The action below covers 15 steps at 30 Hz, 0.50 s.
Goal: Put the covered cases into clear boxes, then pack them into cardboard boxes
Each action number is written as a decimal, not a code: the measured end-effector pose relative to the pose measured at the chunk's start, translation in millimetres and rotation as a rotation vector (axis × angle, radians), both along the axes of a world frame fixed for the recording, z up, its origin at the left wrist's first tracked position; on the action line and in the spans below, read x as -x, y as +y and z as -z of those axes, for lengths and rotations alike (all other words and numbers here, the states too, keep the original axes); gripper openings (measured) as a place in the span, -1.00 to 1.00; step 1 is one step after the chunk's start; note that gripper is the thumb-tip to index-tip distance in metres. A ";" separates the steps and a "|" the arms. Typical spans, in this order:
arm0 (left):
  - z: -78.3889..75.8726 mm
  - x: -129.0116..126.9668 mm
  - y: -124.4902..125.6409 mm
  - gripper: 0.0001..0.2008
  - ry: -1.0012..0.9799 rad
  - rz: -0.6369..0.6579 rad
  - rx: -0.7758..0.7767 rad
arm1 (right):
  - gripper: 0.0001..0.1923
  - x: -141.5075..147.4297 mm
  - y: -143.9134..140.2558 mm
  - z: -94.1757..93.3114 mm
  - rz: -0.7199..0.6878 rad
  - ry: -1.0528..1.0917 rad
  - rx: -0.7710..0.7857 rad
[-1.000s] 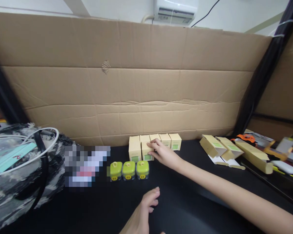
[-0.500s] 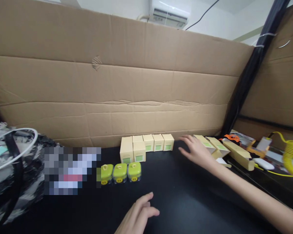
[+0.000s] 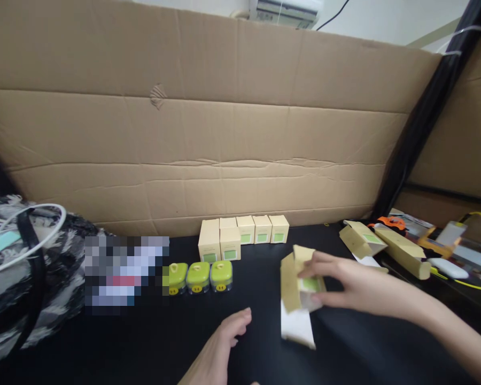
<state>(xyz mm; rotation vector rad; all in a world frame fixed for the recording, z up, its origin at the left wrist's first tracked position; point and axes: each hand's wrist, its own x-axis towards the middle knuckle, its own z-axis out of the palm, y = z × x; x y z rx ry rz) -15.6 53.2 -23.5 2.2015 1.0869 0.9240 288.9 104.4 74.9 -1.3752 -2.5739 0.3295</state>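
A pixelated patch [image 3: 126,272] hides something; the left hand [image 3: 220,347] is cut off below.

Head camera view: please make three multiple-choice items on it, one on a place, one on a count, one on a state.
1. Where do the small cream cardboard boxes stand?
A. along the brown cardboard wall
B. on the patterned bag
C. in the left hand

2. How many green-lidded square jars stand in a row?
A. two
B. three
C. five

3. In what state is the right hand?
A. flat on the table
B. empty in the air
C. gripping an unfolded cream carton

Answers: 1 A, the boxes line the wall's foot. 2 B, three lids show side by side. 3 C, the fingers close around the carton.
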 end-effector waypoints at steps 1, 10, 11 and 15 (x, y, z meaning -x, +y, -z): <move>-0.2 -0.7 2.7 -0.60 0.005 -0.014 0.015 | -0.69 9.4 -9.5 -2.0 -0.089 0.036 0.035; 9.0 4.6 -1.1 -0.55 0.037 0.010 -0.054 | -0.62 56.1 -46.5 31.5 -0.509 0.376 -0.011; 12.5 5.1 -1.3 -0.54 0.051 0.029 -0.083 | -0.67 57.2 -46.2 37.8 -0.527 0.400 -0.071; 26.3 8.2 4.2 -0.37 0.135 0.127 -0.327 | -0.76 54.7 -42.3 52.0 -0.594 0.390 -0.393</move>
